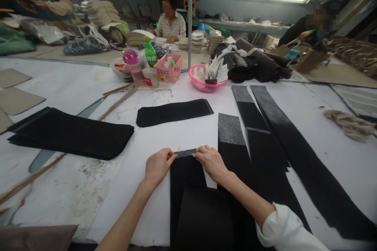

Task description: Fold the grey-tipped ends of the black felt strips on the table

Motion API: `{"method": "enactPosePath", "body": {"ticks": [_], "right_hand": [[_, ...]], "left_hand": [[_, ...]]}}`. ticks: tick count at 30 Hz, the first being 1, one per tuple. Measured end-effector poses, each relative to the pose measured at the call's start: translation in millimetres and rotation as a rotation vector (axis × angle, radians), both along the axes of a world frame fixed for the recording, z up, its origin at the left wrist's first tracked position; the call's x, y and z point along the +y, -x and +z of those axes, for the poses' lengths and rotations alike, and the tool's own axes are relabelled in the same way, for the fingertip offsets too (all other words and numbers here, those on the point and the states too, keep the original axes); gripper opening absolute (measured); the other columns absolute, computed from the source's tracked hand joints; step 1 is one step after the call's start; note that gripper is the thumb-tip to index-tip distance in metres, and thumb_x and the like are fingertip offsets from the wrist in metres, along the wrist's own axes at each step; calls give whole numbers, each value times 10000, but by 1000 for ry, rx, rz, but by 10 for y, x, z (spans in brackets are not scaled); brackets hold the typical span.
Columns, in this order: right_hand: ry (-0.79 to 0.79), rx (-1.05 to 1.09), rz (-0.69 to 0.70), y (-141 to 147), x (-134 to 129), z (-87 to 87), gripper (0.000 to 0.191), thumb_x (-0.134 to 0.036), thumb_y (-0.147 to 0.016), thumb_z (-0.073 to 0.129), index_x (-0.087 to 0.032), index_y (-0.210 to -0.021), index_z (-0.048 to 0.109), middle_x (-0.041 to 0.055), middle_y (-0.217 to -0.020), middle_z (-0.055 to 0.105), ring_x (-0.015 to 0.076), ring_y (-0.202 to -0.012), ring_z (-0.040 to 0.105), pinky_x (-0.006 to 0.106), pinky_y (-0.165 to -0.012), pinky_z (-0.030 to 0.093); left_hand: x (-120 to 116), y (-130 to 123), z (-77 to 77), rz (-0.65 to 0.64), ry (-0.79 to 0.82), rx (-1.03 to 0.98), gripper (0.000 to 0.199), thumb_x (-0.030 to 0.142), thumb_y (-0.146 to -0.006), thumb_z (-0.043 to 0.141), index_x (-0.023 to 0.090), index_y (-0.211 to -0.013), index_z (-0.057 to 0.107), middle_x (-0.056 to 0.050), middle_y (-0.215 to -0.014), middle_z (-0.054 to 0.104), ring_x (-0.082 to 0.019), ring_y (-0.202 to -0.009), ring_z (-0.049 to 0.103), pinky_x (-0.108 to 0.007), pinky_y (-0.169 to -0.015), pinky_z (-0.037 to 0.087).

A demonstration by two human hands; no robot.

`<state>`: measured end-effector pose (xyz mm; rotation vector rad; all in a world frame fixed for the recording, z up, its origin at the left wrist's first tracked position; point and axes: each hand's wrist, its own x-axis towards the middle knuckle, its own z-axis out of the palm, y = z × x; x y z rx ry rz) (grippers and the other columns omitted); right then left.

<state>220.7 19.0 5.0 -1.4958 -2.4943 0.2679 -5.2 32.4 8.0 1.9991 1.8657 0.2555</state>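
A black fabric strip point(187, 168) with a narrow grey fuzzy band along its far end lies on the white table in front of me. My left hand point(159, 166) pinches the left corner of that end between thumb and fingers. At the right corner, my right hand point(210, 161) pinches the same edge. Over the near part of the strip rests another black piece point(203, 219). Right beside my right hand is a longer black strip with a grey end point(232, 129), partly covered by my forearm.
Stacks of black pieces lie at left point(73, 131) and centre point(173, 112). More long black strips point(294, 145) spread to the right. Behind stand a pink bowl with paper tags point(207, 86), a pink basket point(169, 68) and a green bottle point(150, 53). Other people work beyond the table.
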Motion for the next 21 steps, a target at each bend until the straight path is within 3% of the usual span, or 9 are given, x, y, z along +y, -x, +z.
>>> {"method": "enactPosePath", "body": {"ticks": [3, 6, 12, 18, 21], "right_hand": [[83, 59, -110, 8, 102, 66, 34, -249, -893, 648, -245, -870, 672, -9, -873, 636, 168, -854, 554, 261, -697, 394], [57, 62, -187, 79, 193, 86, 70, -262, -877, 666, -214, -830, 644, 7, -850, 622, 180, -838, 547, 267, -693, 391], [33, -13, -58, 349, 322, 47, 181, -304, -852, 696, -212, -997, 643, 29, -975, 623, 201, -935, 528, 272, -743, 403], [72, -103, 43, 437, 448, 73, 155, -281, -823, 730, -206, -929, 645, 42, -940, 644, 231, -929, 535, 312, -752, 387], [94, -131, 79, 451, 505, 102, 151, -253, -823, 729, -184, -922, 638, 61, -938, 640, 232, -916, 542, 310, -732, 388]], "left_hand": [[54, 17, 11, -19, 32, 4, 148, 360, -831, 593, 242, -746, 619, 37, -703, 665, -131, -626, 565, -239, -546, 266], [88, 25, 7, -34, 46, 18, 128, 348, -821, 603, 246, -747, 624, 34, -705, 672, -138, -639, 576, -240, -542, 270], [90, 13, -2, -89, 22, 64, 137, 348, -840, 586, 236, -764, 599, 21, -726, 663, -145, -652, 579, -245, -549, 284], [56, -1, 40, -145, -40, 117, 91, 313, -869, 563, 224, -870, 546, 20, -781, 619, -143, -639, 561, -253, -548, 304], [45, -32, 36, -176, -84, 147, 124, 273, -878, 552, 236, -995, 538, -2, -941, 590, -141, -698, 573, -254, -563, 331]]}}
